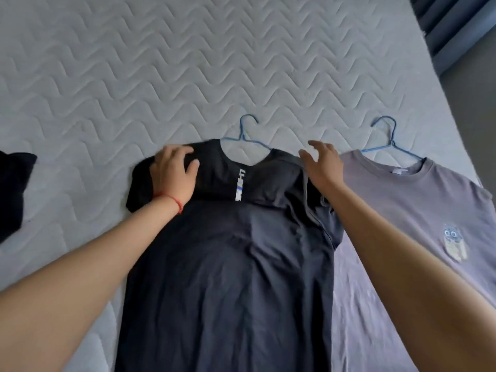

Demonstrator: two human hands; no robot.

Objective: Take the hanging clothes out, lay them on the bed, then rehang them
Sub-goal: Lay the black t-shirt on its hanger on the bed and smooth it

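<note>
I have the dark shirt [228, 251] flat on the bed [161, 63], blue hanger [245, 138] inside its collar. My left hand [174, 174] presses its shoulder, fingers spread; my right hand [323, 163] hovers open, holding nothing. I'd smooth outward before lifting by the hook.

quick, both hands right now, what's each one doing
Left hand: open, fingers spread, resting on the black t-shirt at its shoulder.
Right hand: open, fingers loosely bent, holding nothing, over the shirt's other shoulder.
</note>
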